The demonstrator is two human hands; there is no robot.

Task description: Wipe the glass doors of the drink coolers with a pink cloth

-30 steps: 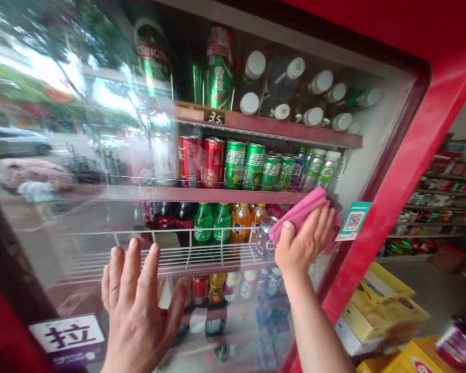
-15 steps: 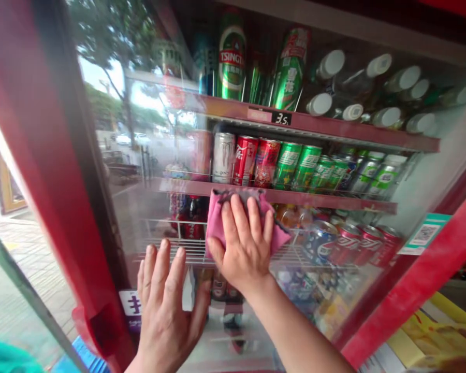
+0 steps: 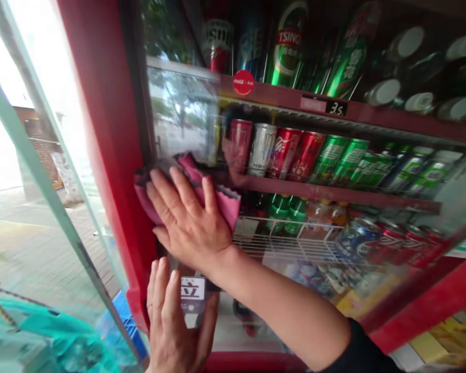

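My right hand (image 3: 190, 223) holds a pink cloth (image 3: 229, 207) with a dark, jagged edge flat against the glass door (image 3: 182, 111) of a drinks fridge. Its fingers are stretched over the cloth, close to the red left side of the door frame (image 3: 112, 171). Below it, my left hand (image 3: 176, 321) is raised and open, with nothing in it, its fingers up and thumb apart. A sticker (image 3: 193, 294) with a large dark character shows between that thumb and fingers. Whether the left hand touches the glass I cannot tell.
Behind the glass, cans (image 3: 262, 150) and bottles line several shelves, with a Tsingtao can (image 3: 289, 46) higher up. Outside at left are a pale green post (image 3: 42, 155), a blue crate (image 3: 126, 316) and turquoise plastic (image 3: 81, 347). Yellow boxes (image 3: 446, 336) stand at lower right.
My right hand has moved the cloth left across the glass, from mid-door to beside the red frame. The left hand stays open, a little lower. The view has shifted left.
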